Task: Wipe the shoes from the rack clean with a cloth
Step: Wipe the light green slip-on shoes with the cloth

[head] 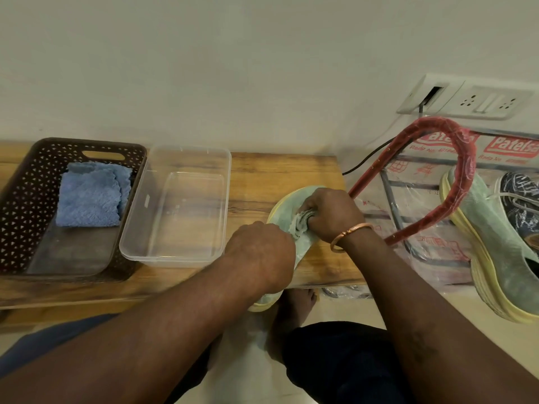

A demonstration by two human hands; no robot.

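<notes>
pale green shoe (284, 208) with a yellow sole lies on the wooden counter (262, 176), toe toward the wall, heel overhanging the front edge. grey cloth (300, 224) is bunched against the upper near mid-shoe. right hand (332, 212) has its fingers curled round the cloth, knuckles up, wrist bent downward. left hand (259, 252) closes over the heel half of the shoe, back of the hand up, forearm entering from the lower left.

assessment: the step in hand is rubbing the upper. done well, the left grip pins the shoe so the overhanging heel cannot tip, while the cloth works in short strokes toward the toe and is refolded to a clean face as it soils.

matching shoe (495, 243) sits on the rack (437, 182) at right. blue cloth (90, 196) lies in the brown basket (20, 205), beside a clear tub (175, 158).
</notes>
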